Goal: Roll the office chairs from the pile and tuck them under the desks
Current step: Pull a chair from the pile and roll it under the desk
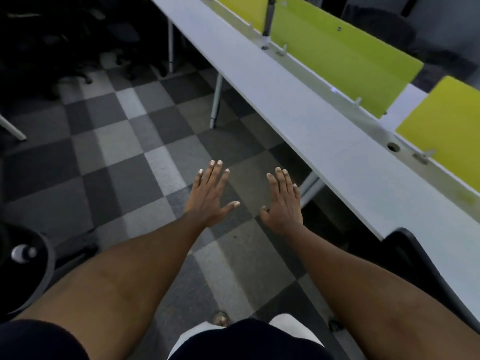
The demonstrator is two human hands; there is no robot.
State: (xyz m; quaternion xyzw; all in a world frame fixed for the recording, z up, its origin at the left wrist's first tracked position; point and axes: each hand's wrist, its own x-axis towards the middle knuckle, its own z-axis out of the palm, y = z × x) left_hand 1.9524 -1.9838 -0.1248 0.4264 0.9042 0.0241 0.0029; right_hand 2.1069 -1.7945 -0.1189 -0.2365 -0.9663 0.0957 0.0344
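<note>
My left hand (211,194) and my right hand (283,203) are stretched out flat over the checkered carpet, fingers apart, holding nothing. A long white desk (306,110) runs diagonally along the right. A black office chair (415,266) stands at the desk's near edge on the right, its back partly under the desktop. The pile of dark office chairs (65,40) sits in shadow at the far left. Another black chair (28,268) shows at the left edge, close to my left arm.
Green and yellow divider panels (345,63) stand along the desk's far side. White desk legs (217,100) reach the floor beneath the desktop. Grey checkered carpet (124,157) stretches between me and the chair pile. A sandalled foot (220,319) shows below.
</note>
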